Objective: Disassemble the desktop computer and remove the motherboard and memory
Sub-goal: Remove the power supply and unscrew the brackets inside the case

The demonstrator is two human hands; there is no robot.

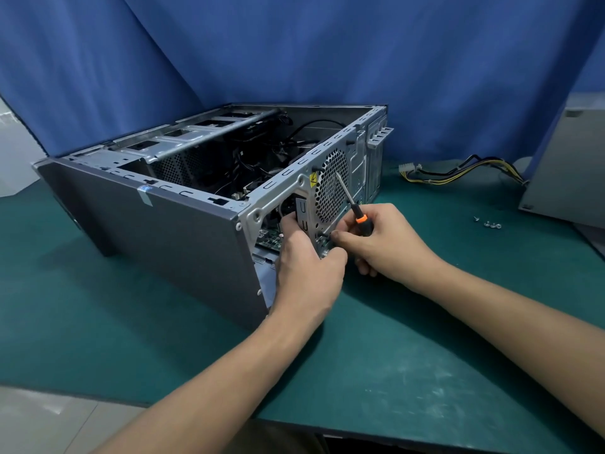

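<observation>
Left hand point(307, 270): grip curled round the rear edge of the one computer case point(170, 224), which lies on its side on the counter point(425, 355). Right hand point(389, 240): grip closed on one screwdriver point(360, 217), shaft up across the fan grille, thumb on the panel. One motherboard point(270, 239), inside the case. Three loose screws point(487, 223) to the right.

A green table point(393, 371) carries a grey box point(566, 178) at its far right edge. Yellow and black wires point(487, 161) trail from the box along the table's back. A few small screws point(486, 224) lie toward the table's right side. A blue curtain point(294, 54) hangs behind the table.
</observation>
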